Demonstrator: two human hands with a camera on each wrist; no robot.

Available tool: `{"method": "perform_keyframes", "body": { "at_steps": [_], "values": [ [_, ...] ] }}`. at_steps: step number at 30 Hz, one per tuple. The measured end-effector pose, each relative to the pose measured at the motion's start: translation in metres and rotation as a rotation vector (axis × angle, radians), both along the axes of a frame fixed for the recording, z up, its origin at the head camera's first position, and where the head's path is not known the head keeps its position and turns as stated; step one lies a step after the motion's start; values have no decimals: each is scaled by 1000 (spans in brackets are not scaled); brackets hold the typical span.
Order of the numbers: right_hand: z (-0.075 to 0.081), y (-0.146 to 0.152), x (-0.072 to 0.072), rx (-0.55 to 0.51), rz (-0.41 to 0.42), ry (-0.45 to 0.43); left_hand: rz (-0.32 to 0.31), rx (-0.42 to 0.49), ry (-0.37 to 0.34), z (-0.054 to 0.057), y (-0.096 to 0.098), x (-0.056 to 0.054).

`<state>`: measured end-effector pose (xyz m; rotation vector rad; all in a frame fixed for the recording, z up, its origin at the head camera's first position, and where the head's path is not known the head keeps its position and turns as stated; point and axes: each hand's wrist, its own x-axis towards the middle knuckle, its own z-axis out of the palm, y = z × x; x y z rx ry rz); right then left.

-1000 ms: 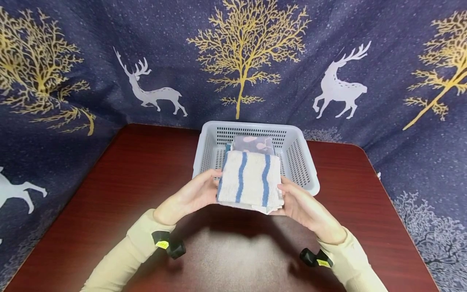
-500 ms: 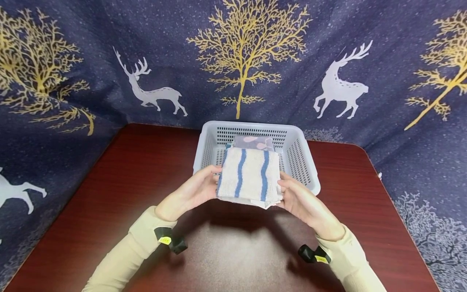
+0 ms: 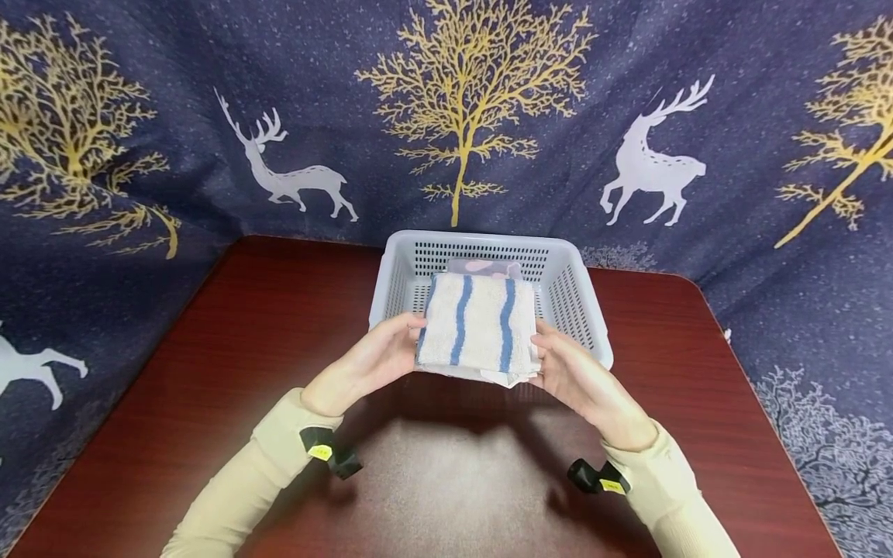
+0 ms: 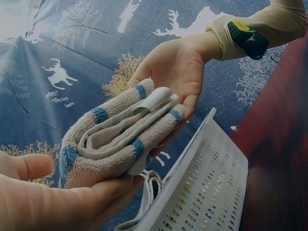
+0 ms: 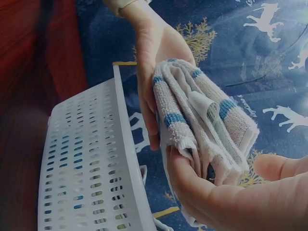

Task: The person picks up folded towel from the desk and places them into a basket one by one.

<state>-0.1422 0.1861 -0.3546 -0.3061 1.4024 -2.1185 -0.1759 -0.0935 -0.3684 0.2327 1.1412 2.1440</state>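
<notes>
A folded white towel [image 3: 481, 324] with wavy blue stripes is held between my two hands in the head view, raised over the near side of the basket. My left hand [image 3: 373, 356] grips its left side, fingers [image 4: 103, 195] underneath. On the right side my right hand [image 3: 579, 380] grips it, its fingers [image 5: 185, 175] curled under the layers. Both wrist views show the towel's stacked folds [image 4: 122, 127] edge-on, with a white label [image 5: 204, 105] poking out between them. The light grey plastic basket [image 3: 488, 235] holds a folded grey-purple cloth [image 3: 481, 267] with pink shapes, partly covered by the towel.
The basket stands at the back of a reddish-brown table [image 3: 300, 310], close to a dark blue hanging cloth [image 3: 391, 139] printed with trees and deer. Its perforated wall [image 5: 86, 159] rises beside the hands. Small black devices [image 3: 345, 465] sit on both wrists.
Both hands have carried the striped towel slightly away from me, further over the basket. It now covers more of the grey-purple cloth. The basket has stayed in place.
</notes>
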Motion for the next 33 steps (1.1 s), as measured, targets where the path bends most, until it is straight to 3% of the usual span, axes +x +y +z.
{"method": "perform_keyframes", "body": {
  "at_steps": [14, 17, 24, 29, 33],
  "values": [
    [2, -2, -10, -2, -16, -4, 57, -5, -53, 4, 2, -8],
    [2, -2, -13, -15, -30, -6, 42, -16, -52, 5, 3, -10],
    [2, -2, -17, -32, -58, -16, -58, -10, -46, 4, 5, -15],
    [2, -1, -20, -31, -65, -4, -69, -20, -71, 3, 6, -15],
    [-1, -2, -23, -38, -73, -2, -69, -37, -13, 1, 7, -15]
  ]
}}
